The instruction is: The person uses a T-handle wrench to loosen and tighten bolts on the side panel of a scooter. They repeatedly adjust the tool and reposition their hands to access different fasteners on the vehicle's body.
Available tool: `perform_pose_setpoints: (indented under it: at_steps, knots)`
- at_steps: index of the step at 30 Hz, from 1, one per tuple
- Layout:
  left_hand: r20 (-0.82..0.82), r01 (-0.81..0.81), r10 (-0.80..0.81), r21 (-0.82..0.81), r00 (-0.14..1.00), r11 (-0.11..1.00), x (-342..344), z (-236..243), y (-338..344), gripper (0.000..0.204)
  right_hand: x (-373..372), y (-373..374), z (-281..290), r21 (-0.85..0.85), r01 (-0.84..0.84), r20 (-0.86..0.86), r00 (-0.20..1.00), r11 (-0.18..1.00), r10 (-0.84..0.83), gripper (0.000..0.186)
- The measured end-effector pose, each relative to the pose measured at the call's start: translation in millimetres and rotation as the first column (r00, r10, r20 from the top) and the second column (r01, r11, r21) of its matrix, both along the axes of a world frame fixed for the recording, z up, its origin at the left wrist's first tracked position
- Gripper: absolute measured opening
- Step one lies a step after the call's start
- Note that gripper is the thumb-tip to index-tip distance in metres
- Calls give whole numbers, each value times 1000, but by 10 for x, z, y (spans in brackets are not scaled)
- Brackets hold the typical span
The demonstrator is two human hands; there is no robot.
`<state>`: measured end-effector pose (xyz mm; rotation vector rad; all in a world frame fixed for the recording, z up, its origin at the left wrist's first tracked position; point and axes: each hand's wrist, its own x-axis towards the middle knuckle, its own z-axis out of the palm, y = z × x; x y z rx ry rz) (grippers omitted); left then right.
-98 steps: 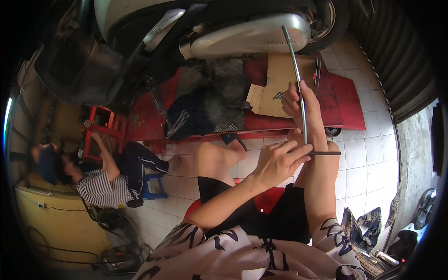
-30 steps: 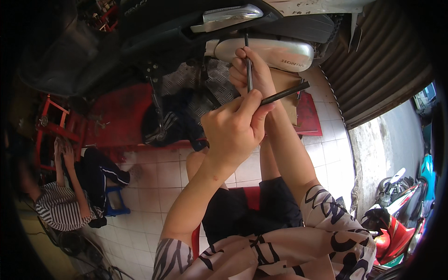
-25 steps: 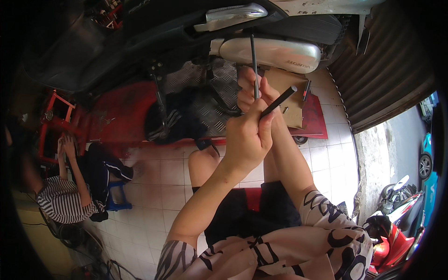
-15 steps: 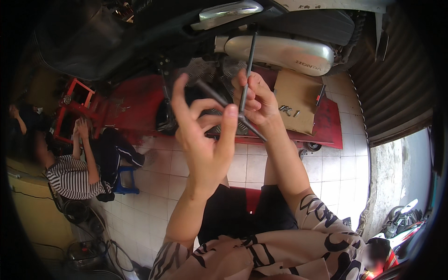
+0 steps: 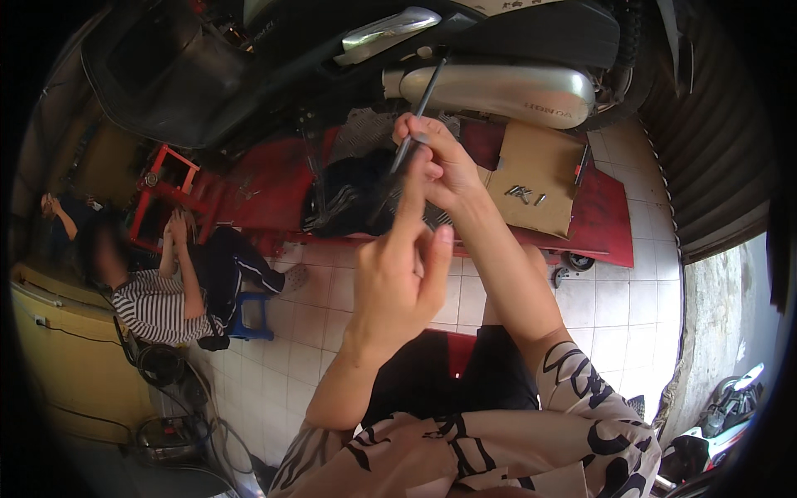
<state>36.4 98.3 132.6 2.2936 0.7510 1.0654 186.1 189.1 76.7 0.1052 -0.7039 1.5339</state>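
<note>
A long-shafted T-handle wrench (image 5: 431,89) slants up to the side of a scooter (image 5: 531,41), its far tip at the dark body just above a silver cover (image 5: 490,87). My right hand (image 5: 452,170) is closed round the shaft partway along. Just below and nearer to me, my left hand (image 5: 390,286) has its index finger stretched toward the wrench's crossbar, thumb apart and the other fingers curled; it grips nothing visible. Motion smears the crossbar, and my fingers partly hide it.
Several bolts (image 5: 525,196) lie on a cardboard sheet (image 5: 531,153), with a dark tool (image 5: 581,163) at its right edge. Beneath is a red platform (image 5: 610,220). At left, a person in a striped shirt (image 5: 158,307) sits by a blue stool (image 5: 251,319); hoses run below.
The wrench's crossbar has turned and now blurs near my left index finger. My left hand has shifted right and downward, its fingers less spread. My right hand still holds the shaft.
</note>
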Motion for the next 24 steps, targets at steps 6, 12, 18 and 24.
perform_pose_setpoints:
  at_steps: [6, 12, 18, 24]
  knots:
    - [32, -259, 263, -82, 964, 962, -120, -79, -72, 59, 85, -54, -88, 24, -24, 24, 999, 999, 24, 21]
    - [-170, -28, 22, -30, 985, 999, -69, -264, -235, 50, 16, -88, -89, 71, -26, -73, 997, 997, 31, 23]
    - [98, -56, 59, -29, 993, 998, -19, -31, -225, 58, 20, -88, -149, 71, -25, -98, 995, 997, 32, 22]
    - [4, -267, 267, -13, 964, 964, -142, -237, -276, 60, 44, -152, -131, 56, -23, -170, 985, 998, 32, 23]
